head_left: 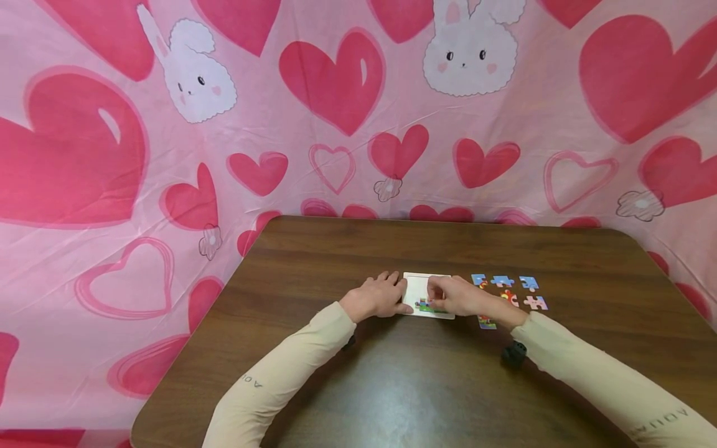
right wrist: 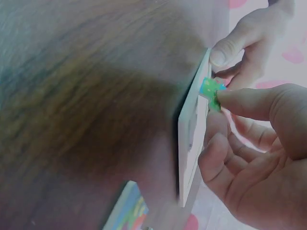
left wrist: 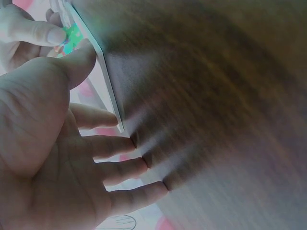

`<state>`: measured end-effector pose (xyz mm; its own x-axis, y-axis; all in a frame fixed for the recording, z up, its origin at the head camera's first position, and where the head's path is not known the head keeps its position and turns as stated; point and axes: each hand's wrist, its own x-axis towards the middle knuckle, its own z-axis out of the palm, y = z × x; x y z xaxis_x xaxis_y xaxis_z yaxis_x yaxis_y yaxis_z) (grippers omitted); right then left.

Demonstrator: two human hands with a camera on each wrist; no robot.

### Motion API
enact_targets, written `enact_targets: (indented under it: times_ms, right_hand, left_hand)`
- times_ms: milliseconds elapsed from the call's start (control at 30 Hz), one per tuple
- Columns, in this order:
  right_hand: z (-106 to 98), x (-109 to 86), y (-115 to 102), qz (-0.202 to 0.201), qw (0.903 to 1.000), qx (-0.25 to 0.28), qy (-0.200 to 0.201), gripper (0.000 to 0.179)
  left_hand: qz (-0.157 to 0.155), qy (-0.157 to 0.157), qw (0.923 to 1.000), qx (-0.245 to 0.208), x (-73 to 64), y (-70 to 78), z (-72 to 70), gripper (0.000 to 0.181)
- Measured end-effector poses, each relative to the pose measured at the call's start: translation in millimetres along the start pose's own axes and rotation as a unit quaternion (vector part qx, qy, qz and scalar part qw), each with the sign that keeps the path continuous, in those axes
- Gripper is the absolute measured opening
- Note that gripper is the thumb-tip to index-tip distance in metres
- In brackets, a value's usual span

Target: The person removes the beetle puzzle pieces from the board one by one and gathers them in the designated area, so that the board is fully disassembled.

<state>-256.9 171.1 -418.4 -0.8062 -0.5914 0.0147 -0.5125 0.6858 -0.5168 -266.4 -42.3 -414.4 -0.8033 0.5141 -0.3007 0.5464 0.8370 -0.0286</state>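
A white rectangular puzzle tray (head_left: 416, 287) lies flat on the table. My left hand (head_left: 381, 297) rests at its left edge, with the thumb on the near rim and the other fingers spread, mostly straight, some tips touching the tabletop. Over the tray's near part, my right hand (head_left: 460, 296) pinches a green jigsaw piece (right wrist: 211, 92) between thumb and finger. Green and blue pieces (head_left: 421, 305) show at the tray's lower left in the head view; the right fingers partly cover them, so where the pinched piece ends is unclear.
Right of the tray lie several loose jigsaw pieces: blue ones (head_left: 503, 281) at the back, a red-yellow one (head_left: 508, 296), a pink one (head_left: 536, 303) and a green-red one (head_left: 487, 323) partly under the right forearm. The brown table (head_left: 358, 249) stands before a pink heart-print cloth (head_left: 336, 124).
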Motion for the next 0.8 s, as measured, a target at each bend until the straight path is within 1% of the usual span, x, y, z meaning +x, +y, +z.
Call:
enact_targets:
  times_ms: [133, 200, 367, 500, 800]
  right_hand:
    - [-5.2, -2.0, -2.0, -0.012, 0.9999, 0.002, -0.001, 0.021]
    - [-8.5, -3.8, -1.4, -0.011, 0.9999, 0.004, -0.005, 0.022]
    - [-19.4, -11.7, 3.4, -0.004, 0.9990, 0.034, -0.027, 0.021]
    - [-28.6, -20.8, 9.3, -0.005, 0.9974, 0.059, -0.041, 0.019]
    - [-41.8, -39.8, 26.0, -0.007, 0.9946, 0.084, -0.061, 0.016]
  left_hand:
    - [0.001, -0.003, 1.0000, 0.001, 0.0, -0.2, -0.4, 0.079]
    - [0.001, -0.004, 1.0000, 0.000, -0.2, -0.2, -0.8, 0.079]
    - [0.002, -0.007, 1.0000, -0.006, -0.8, -0.1, -1.4, 0.079]
    - [0.003, -0.006, 1.0000, -0.006, -0.9, -0.4, -1.6, 0.079]
    - [0.007, -0.009, 0.9999, -0.009, -0.9, -1.6, -0.2, 0.080]
